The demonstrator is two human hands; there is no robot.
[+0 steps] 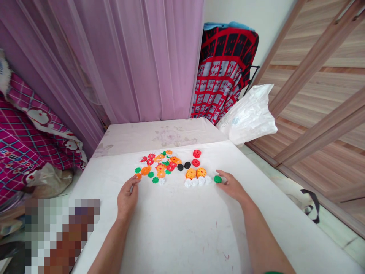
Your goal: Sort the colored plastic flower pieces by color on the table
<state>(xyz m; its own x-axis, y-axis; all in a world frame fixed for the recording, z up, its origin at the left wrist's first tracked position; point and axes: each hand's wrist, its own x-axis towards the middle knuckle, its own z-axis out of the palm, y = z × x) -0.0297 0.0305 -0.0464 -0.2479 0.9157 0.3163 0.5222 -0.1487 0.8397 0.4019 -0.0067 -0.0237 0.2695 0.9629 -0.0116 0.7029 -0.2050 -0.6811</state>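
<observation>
On the left of the white table, my left hand [127,198] has its finger and thumb tips pinched at the edge of an orange notched disc [138,176]. My right hand [232,187] holds a green notched disc stack [218,179] between thumb and index finger, low to the table. Left of it stand white discs [201,181] in a row, with two orange stacks [191,173] behind. Red discs [196,153] lie farther back, near two black discs [187,165]. A loose mixed pile of coloured discs [167,161] spreads between my hands.
The table [182,228] has a white cover, with a flowered cloth [171,135] at its far end. A white plastic bag [248,114] sits by the far right corner. Purple curtains [142,57] hang behind; wooden cabinet doors [319,106] stand right.
</observation>
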